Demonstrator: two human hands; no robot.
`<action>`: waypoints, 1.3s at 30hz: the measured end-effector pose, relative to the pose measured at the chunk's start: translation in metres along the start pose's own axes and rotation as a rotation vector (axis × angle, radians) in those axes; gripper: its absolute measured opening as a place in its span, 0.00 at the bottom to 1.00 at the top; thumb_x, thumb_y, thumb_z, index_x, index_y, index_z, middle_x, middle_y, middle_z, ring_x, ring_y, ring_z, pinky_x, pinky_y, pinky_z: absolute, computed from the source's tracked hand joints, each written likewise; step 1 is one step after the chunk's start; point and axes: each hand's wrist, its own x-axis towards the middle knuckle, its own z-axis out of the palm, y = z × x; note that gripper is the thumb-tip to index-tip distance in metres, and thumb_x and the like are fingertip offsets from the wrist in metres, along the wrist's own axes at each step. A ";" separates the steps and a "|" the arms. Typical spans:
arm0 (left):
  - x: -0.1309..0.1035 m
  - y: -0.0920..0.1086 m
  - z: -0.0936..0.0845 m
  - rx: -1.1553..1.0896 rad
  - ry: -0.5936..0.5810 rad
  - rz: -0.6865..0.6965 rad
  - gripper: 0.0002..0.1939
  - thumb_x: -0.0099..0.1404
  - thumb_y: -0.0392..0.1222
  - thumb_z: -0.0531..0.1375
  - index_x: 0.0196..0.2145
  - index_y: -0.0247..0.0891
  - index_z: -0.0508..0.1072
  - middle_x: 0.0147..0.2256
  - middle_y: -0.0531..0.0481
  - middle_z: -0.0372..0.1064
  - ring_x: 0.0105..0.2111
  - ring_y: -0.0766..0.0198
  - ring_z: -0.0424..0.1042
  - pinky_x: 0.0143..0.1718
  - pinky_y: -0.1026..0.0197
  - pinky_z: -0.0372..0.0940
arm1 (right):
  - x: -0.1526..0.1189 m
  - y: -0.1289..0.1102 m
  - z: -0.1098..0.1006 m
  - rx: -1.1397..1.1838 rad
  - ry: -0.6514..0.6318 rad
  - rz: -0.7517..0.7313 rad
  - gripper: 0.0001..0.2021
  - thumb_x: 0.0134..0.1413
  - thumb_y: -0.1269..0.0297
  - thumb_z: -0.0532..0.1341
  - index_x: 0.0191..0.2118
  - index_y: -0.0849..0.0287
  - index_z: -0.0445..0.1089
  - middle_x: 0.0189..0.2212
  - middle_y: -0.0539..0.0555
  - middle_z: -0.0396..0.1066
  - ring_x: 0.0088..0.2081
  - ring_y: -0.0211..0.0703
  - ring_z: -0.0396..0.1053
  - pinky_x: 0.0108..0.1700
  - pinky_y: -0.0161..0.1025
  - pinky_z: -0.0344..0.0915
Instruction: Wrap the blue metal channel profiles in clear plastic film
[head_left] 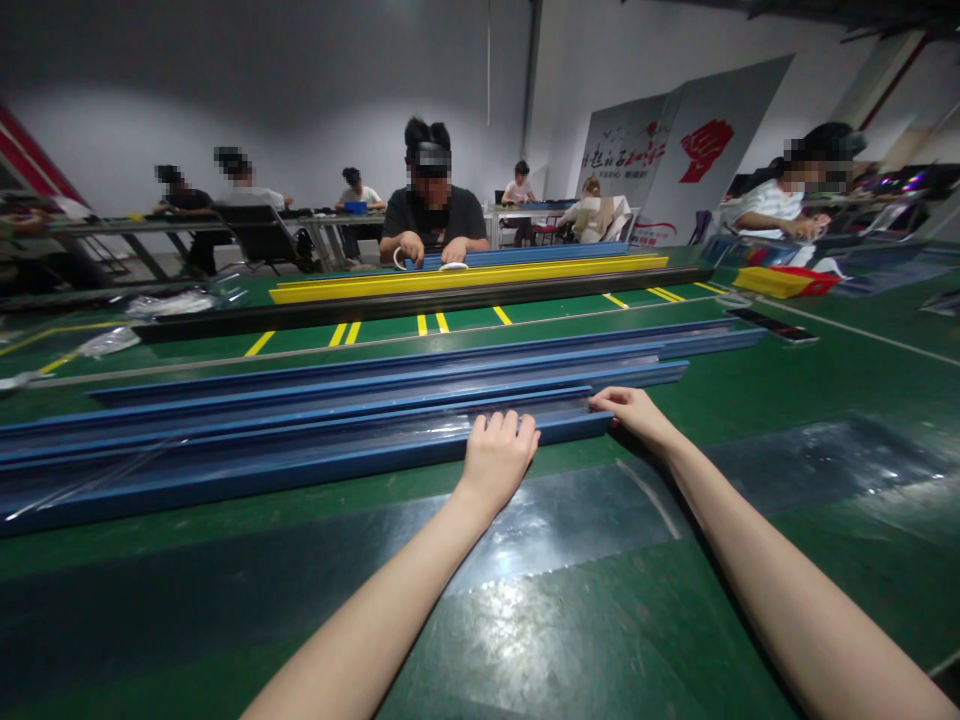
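The nearest blue trough-shaped channel (300, 470) lies lengthwise across the green table, its right end in front of me. My left hand (499, 452) has its fingers curled over the near wall of that channel, close to the right end. At the very end, my right hand (632, 412) is closed in a pinch of thumb and forefinger; what sits between the fingertips is too small to make out. A clear plastic strip (442, 427) shows as a shiny patch inside the channel, left of my left hand. Under my forearms a wide clear plastic sheet (570, 520) lies flat.
More blue channels (480, 368) lie behind the near one. Beyond are a black channel (420, 303), a yellow channel (480, 277) and a co-worker (435, 215) whose hands touch another blue one. A phone (772, 325) and a yellow tray (769, 282) stand right.
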 end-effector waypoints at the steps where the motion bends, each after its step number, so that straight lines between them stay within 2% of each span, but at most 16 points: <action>1: 0.000 0.000 0.000 0.003 -0.002 -0.001 0.10 0.66 0.42 0.49 0.36 0.37 0.68 0.30 0.47 0.67 0.31 0.59 0.65 0.31 0.57 0.51 | 0.000 0.000 0.000 0.006 -0.002 -0.002 0.17 0.32 0.48 0.62 0.21 0.60 0.66 0.17 0.47 0.61 0.19 0.31 0.55 0.22 0.33 0.53; 25: 0.000 0.000 0.001 -0.012 0.002 -0.004 0.10 0.65 0.42 0.50 0.35 0.36 0.68 0.30 0.46 0.68 0.32 0.59 0.66 0.31 0.58 0.51 | 0.002 0.000 -0.001 -0.035 0.014 0.036 0.16 0.31 0.50 0.63 0.19 0.59 0.68 0.15 0.49 0.62 0.18 0.32 0.55 0.22 0.34 0.53; 32: 0.000 0.001 0.001 -0.010 -0.002 -0.006 0.11 0.65 0.42 0.49 0.37 0.36 0.68 0.34 0.45 0.69 0.33 0.59 0.66 0.33 0.57 0.52 | 0.002 -0.001 -0.001 -0.049 0.022 0.038 0.17 0.32 0.49 0.62 0.19 0.60 0.69 0.15 0.48 0.62 0.18 0.32 0.55 0.22 0.34 0.53; 39: 0.000 0.001 0.001 -0.022 -0.018 -0.029 0.12 0.65 0.43 0.49 0.37 0.36 0.68 0.31 0.45 0.68 0.33 0.59 0.66 0.32 0.57 0.53 | 0.001 -0.001 0.002 -0.053 0.036 0.024 0.18 0.31 0.47 0.62 0.19 0.59 0.68 0.15 0.49 0.63 0.19 0.33 0.54 0.22 0.34 0.52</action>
